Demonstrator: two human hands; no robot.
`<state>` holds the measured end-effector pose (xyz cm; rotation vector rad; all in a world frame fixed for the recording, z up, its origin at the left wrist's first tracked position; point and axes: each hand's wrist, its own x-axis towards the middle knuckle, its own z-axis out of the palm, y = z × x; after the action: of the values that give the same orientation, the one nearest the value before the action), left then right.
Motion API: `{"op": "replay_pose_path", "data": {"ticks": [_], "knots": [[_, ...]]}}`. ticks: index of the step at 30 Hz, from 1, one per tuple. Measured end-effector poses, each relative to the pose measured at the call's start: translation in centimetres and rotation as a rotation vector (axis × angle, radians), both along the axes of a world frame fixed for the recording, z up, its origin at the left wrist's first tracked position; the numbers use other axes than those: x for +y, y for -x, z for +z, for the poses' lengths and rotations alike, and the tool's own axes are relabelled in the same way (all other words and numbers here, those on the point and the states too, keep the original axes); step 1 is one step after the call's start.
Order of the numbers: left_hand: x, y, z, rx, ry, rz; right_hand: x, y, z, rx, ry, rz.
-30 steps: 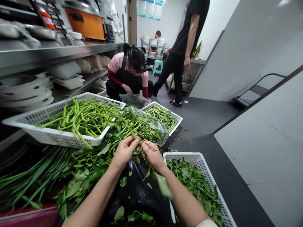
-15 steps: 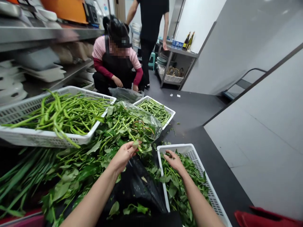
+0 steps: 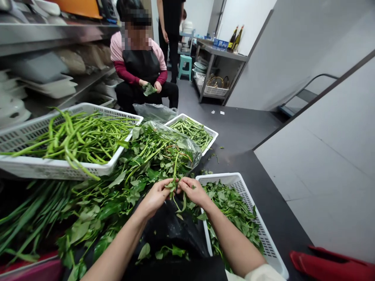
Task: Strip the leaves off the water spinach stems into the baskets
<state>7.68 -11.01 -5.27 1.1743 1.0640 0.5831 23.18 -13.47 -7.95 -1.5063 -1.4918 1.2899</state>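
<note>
My left hand (image 3: 159, 194) pinches a leafy green stem (image 3: 176, 166), whose stalk stands up beyond the fingers. My right hand (image 3: 193, 190) meets it from the right, fingers closed on the same stem, with leaves dangling below. Both hands are over a black plastic sheet (image 3: 172, 224). A loose heap of leafy greens (image 3: 117, 195) spreads to the left, running up into a clear plastic bag (image 3: 191, 145). To the right, a white basket (image 3: 238, 178) holds plucked leafy greens (image 3: 231, 208).
A white basket (image 3: 107, 170) of long green stems stands at left, a smaller basket (image 3: 213, 137) of cut pieces farther off. Across from me a person (image 3: 143, 62) sits holding leaves. Shelves (image 3: 58, 35) line the left; a red object (image 3: 325, 263) lies lower right.
My right hand has left the right basket and come to the stem in my left hand. The person opposite has straightened and now holds leaves; the standing person has shifted left.
</note>
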Motion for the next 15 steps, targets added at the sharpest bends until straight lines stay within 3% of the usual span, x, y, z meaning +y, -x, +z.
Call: {"op": "replay_pose_path", "data": {"ticks": [2,4,7,11,15], "knots": [[0.1,0.0,-0.4,0.061,-0.024,0.040,-0.2,0.3,-0.1,0.131,0.201,0.106],[0.2,0.1,-0.7,0.099,-0.064,0.047,-0.5,0.6,-0.2,0.200,0.278,0.199],[0.3,0.4,-1.2,0.108,-0.173,0.012,-0.9,0.8,-0.4,0.117,0.128,0.186],[0.3,0.8,-1.7,0.142,-0.293,-0.117,-0.9,1.1,-0.9,-0.113,-0.157,0.057],[0.4,0.9,-1.6,0.224,-0.358,-0.103,0.0,1.5,-2.1,-0.043,-0.164,-0.101]]}}
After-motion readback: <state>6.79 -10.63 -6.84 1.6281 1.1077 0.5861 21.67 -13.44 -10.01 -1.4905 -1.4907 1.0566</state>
